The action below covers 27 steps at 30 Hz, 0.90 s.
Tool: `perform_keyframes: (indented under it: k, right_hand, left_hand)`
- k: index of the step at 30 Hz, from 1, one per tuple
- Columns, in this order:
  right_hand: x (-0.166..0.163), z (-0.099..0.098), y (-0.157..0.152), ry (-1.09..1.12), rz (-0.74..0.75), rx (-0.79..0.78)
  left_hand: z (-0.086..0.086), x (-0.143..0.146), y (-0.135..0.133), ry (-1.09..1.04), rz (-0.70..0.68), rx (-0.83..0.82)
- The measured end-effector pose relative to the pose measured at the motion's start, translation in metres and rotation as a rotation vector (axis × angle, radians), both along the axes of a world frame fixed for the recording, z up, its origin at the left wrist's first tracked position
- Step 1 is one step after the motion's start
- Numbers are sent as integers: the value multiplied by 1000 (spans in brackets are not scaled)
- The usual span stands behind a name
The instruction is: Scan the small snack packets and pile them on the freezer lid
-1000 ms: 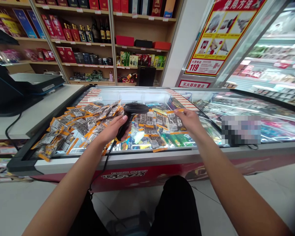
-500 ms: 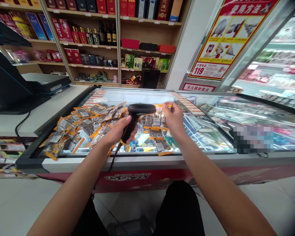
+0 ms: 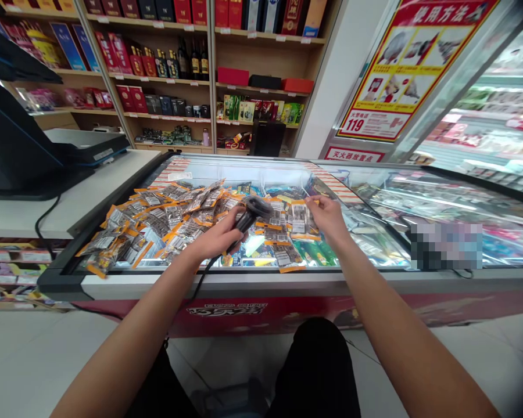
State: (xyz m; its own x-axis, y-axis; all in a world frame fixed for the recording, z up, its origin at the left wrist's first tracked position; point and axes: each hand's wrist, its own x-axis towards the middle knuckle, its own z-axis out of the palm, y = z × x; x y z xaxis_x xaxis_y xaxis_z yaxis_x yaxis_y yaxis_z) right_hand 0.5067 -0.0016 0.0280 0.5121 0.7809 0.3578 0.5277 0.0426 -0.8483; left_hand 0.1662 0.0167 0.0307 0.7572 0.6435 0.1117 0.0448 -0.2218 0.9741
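My left hand [image 3: 220, 237] is wrapped round the handle of a black corded barcode scanner [image 3: 258, 206], its head tilted toward the right. Pinched at the top edge by my right hand [image 3: 330, 219] is a small clear snack packet [image 3: 298, 218] with orange ends and a white label. This packet lies just to the right of the scanner head. Under and left of my left hand spreads a heap of similar packets [image 3: 157, 223] on the glass top of a chest freezer [image 3: 287, 277]. Several more packets [image 3: 285, 255] lie below the scanner.
A black scale or till machine [image 3: 9, 145] stands on the white counter [image 3: 21, 217] at left. Shelves [image 3: 168, 81] of boxes and bottles rise behind the freezer. At the freezer's right lies a dark, pixelated item [image 3: 444, 247]. The scanner cord [image 3: 204, 276] hangs over the front edge.
The scanner has turned from level to tilted, with its head lower. My right hand has moved slightly right and down, and the packet it pinches now shows its label.
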Motion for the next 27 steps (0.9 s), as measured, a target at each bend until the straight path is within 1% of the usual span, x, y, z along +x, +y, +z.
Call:
perform_keyframes:
  k: [3, 5, 7, 12, 15, 17, 19, 21, 22, 24, 25, 27]
  right_hand:
    - [15, -13, -9, -212, -51, -117]
    - [18, -22, -11, -288, -84, -192]
    - [19, -30, -11, -324, -96, -252]
    - [18, -40, -10, -417, -77, -288]
    - [17, -44, -12, -462, -78, -281]
    - [16, -45, -13, -481, -86, -263]
    - [15, -43, -14, -488, -126, -204]
    - [11, -37, -17, -459, -173, -77]
    - [7, -32, -21, -418, -175, 8]
    - [-8, -19, -34, -284, -107, 178]
    - [-18, -11, -44, -189, -38, 245]
    - [-43, 5, -69, -17, 107, 319]
  left_hand:
    - [1, 1, -16, 264, 87, 298]
    - [2, 3, -30, 405, 122, 525]
    - [2, 4, -43, 501, 137, 706]
    - [-3, 3, -67, 684, 133, 1011]
    - [-4, 0, -75, 706, 164, 1138]
    - [-5, -2, -79, 708, 171, 1182]
    - [-7, -2, -80, 710, 179, 1210]
    - [-12, -2, -80, 674, 214, 1220]
    - [-15, -2, -80, 622, 244, 1209]
    - [-19, -3, -81, 432, 350, 1137]
    - [-20, -4, -82, 296, 426, 1070]
    - [-18, -7, -87, 14, 568, 882]
